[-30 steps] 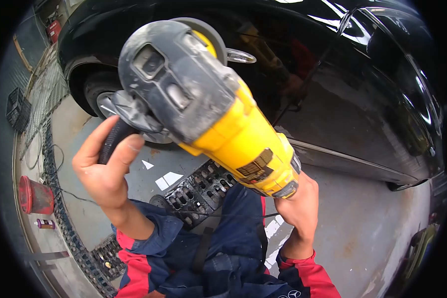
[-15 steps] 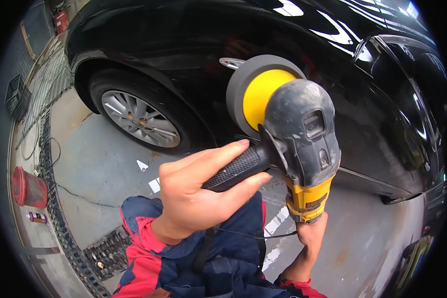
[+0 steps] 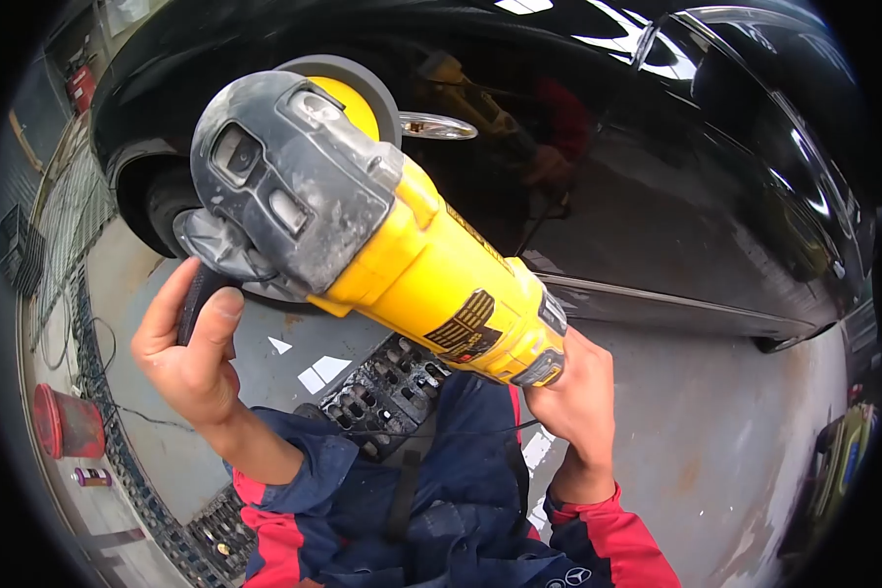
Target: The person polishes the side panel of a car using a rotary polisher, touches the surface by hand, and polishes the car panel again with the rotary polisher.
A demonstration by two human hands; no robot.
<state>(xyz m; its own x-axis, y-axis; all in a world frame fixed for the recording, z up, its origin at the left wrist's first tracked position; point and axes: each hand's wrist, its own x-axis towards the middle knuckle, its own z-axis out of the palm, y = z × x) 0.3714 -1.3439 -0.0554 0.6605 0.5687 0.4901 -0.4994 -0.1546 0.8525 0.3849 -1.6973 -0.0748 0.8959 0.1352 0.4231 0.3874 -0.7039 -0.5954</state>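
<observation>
A yellow and black power polisher [image 3: 431,265] crosses the middle of the view, its head up and to the left. My left hand [image 3: 194,358] is closed round the black side handle near the polisher's head. At the rear end of the yellow body, my right hand [image 3: 580,392] grips the tool. The round pad, grey with a yellow backing [image 3: 348,103], faces the black car's fender [image 3: 519,59]; whether it touches is hidden by the tool's head. Just right of the pad sits a small clear side lamp [image 3: 439,126] on the fender.
A red bucket [image 3: 69,421] and a purple can [image 3: 92,477] stand at the left by black grating [image 3: 127,470]. A cord runs from the polisher past my legs. The car's door [image 3: 676,196] lies to the right, and the front wheel is mostly behind the tool.
The polisher has swung left along the fender, from beside the lamp to its left side, and now lies at a slant. Both hands have kept their hold.
</observation>
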